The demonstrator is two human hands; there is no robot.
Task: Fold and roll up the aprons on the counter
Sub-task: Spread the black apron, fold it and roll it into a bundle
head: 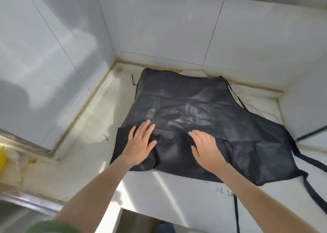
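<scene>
Left hand [140, 143], right hand [206, 146], fingers flat, pressing black apron [203, 112] spread on counter [85, 140]

A black apron [203, 108] lies spread flat on the white tabletop [92, 130], in a corner of grey tiled walls [159, 29]. The left grip [141, 142] rests palm down on the apron's near left part, fingers straight and slightly spread. The right grip [207, 147] lies flat just beside it on the near middle, fingers straight and pointing toward the left one. Both forearms are bare; a green sleeve [53, 226] shows at the bottom left. Black straps [311, 162] trail off the apron's right side, and one hangs over the tabletop's front edge. A yellow thing [2, 158] sits at the far left edge.
</scene>
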